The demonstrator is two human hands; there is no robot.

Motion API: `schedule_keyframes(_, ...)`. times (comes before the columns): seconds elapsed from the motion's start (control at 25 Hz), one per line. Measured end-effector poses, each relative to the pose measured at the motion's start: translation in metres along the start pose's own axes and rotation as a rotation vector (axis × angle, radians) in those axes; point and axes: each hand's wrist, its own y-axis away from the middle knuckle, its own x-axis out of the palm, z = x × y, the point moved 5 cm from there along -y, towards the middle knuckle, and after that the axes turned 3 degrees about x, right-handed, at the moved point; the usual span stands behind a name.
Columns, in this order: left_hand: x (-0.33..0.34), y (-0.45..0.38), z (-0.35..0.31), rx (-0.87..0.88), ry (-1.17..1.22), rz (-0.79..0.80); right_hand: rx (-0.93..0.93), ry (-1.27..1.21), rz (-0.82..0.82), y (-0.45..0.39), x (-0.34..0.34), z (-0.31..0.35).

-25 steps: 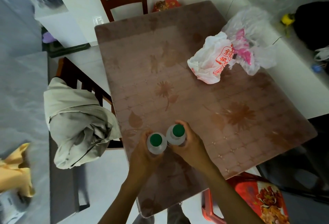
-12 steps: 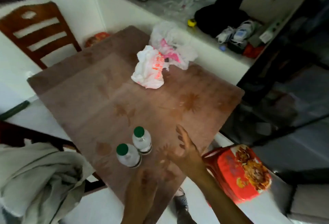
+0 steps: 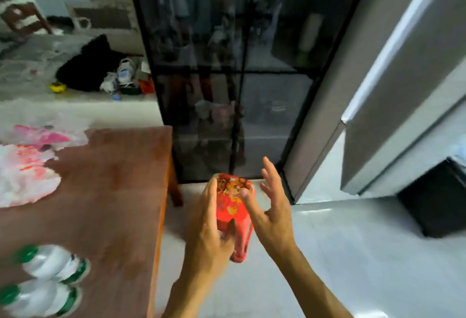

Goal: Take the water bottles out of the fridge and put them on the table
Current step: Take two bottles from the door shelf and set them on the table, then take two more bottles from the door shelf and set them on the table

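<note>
Two clear water bottles with green caps, one [image 3: 54, 264] and the other [image 3: 37, 297], stand side by side on the brown table [image 3: 108, 191] at the lower left, blurred by motion. My left hand [image 3: 209, 232] and my right hand [image 3: 272, 211] are raised in the middle of the view, right of the table's edge, fingers spread and holding nothing. The silver-grey fridge [image 3: 403, 78] stands at the right with its doors closed.
A red stool [image 3: 232, 204] sits on the floor behind my hands. A dark glass-fronted cabinet [image 3: 227, 78] stands ahead, between table and fridge. White and pink plastic bags [image 3: 22, 173] lie on the table. A black box [image 3: 438, 199] is on the floor at the right.
Both hands let go of the two bottles, which stay on the table. The view has swung right, away from the table toward the cabinet and fridge.
</note>
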Motion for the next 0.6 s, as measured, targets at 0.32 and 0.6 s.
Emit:
schedule_keyframes(0.32, 0.18, 0.017, -0.211, 0.278, 0.012, 0.14, -0.043, -0.007, -0.425, 0.001, -0.307, -0.026)
schedule_keyframes(0.6, 0.326, 0.022, -0.376, 0.361, 0.105, 0.225, 0.001, 0.065, -0.404, -0.01, -0.501, -0.082)
